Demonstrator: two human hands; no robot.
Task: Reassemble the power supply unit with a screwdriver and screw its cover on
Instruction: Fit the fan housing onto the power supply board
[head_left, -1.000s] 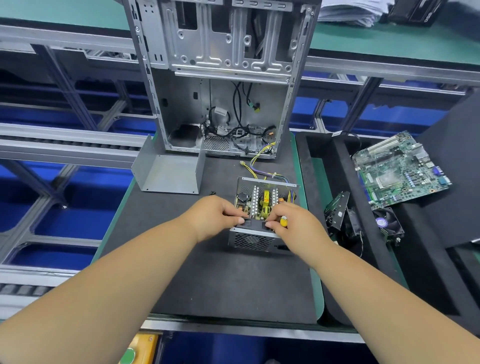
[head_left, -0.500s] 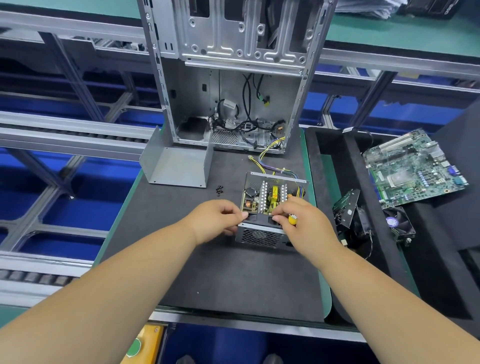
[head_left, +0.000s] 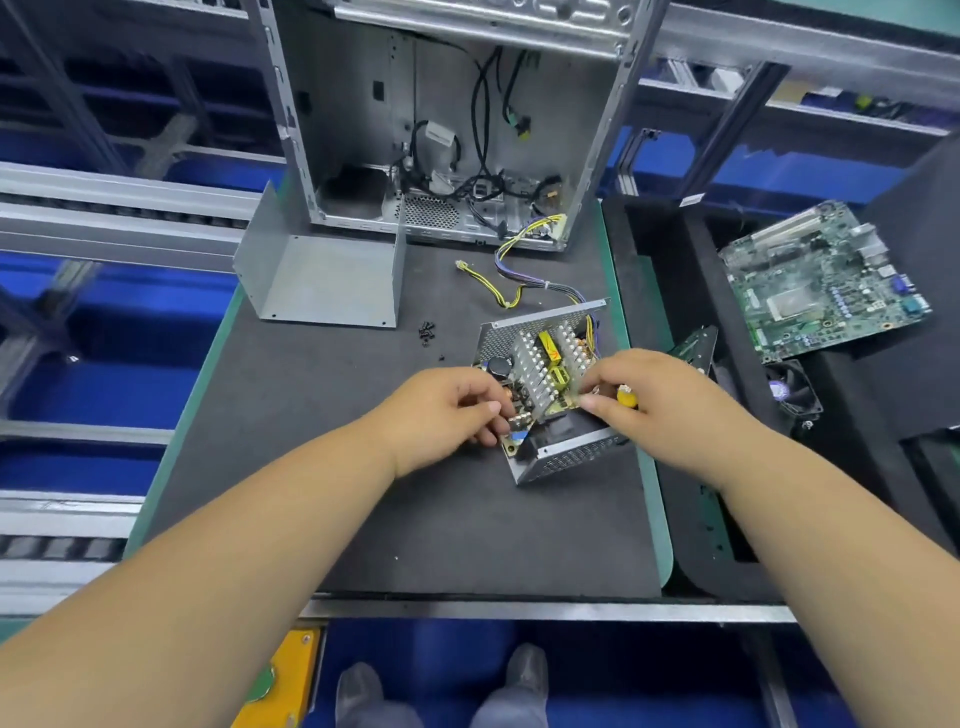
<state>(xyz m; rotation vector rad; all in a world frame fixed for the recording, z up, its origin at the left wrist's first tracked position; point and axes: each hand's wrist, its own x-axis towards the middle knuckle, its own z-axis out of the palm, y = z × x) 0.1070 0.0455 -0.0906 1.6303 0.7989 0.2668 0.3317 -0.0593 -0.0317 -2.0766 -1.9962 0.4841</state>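
The open power supply unit sits on the black mat, its circuit board with heat sinks exposed and tilted up at the near edge. My left hand pinches the board's near left corner. My right hand pinches the board's near right edge while a yellow-handled screwdriver is tucked in its palm. The bent grey metal cover lies apart at the back left. Several small black screws lie between the cover and the unit.
An open computer case stands behind, with the unit's yellow and purple cables trailing toward it. A motherboard, a fan and a small card lie in the black foam tray on the right.
The unit has turned counter-clockwise on the mat and the board's near edge has lifted out of the housing. Both hands stayed on the board; the camera moved closer.
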